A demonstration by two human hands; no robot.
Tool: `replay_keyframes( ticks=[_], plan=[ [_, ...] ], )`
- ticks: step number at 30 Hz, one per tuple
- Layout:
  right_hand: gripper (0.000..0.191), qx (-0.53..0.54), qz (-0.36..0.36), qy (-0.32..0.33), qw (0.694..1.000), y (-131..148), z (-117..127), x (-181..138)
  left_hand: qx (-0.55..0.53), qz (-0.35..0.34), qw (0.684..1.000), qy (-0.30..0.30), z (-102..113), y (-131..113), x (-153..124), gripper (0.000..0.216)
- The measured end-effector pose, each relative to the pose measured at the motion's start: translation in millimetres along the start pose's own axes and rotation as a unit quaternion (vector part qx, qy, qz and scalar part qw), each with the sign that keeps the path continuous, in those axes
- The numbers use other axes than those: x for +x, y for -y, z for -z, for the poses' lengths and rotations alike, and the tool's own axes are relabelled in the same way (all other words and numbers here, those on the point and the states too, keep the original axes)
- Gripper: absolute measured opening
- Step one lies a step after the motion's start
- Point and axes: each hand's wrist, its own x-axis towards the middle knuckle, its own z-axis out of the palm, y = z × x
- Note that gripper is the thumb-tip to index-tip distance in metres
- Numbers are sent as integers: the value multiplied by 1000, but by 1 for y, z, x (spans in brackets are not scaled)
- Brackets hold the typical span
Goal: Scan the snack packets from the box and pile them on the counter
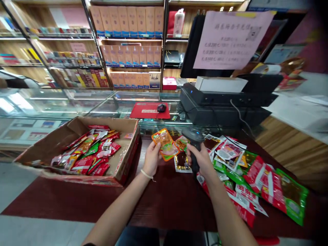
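Observation:
Pinched in my left hand (152, 160) is an orange-edged snack packet (165, 144) with a clear window, tilted above the dark red table. My right hand (202, 159) is wrapped round the handle of a black barcode scanner (193, 136), its head pointing away from me near the packet. Between the hands lie a green-and-red snack packet (182, 142), partly covered, and a dark brown packet (182, 162) with gold ends. To the right of my right hand, a loose pile of snack packets (266, 184) in red, green and white spreads over the table.
On the left stands an open cardboard box (130, 150) with several red snack packets inside. Behind the table, a glass counter (102, 106) carries a red mat (138, 110) with a mouse (161, 108). A cash register (225, 102) and a monitor with a pink notice (230, 41) rise at back right.

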Motion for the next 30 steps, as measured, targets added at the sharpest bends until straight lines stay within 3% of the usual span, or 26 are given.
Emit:
replay_keyframes(
  ticks=[3,6,12,16,20,26,30],
  plan=[
    [42,-3,-13,-17,1000,-6,3,1,29,-48,998,-18,9,33,15,46],
    [45,-28,-50,7,998,-10,2,-3,105,-113,988,-18,21,45,22,41],
    [55,-121,-76,84,986,-16,-8,-14,125,-139,981,-55,36,48,27,31],
    [41,-150,-71,99,981,-20,-12,-17,152,-126,977,-80,39,47,31,30],
    [31,-158,-76,89,980,-22,-10,-17,188,-117,968,-118,38,44,32,22],
    [39,-121,-84,75,986,-18,-8,-16,129,-126,980,-87,38,44,32,28],
    [43,-44,-63,12,997,-7,0,-11,176,-135,972,-80,39,44,29,27]
  ],
)
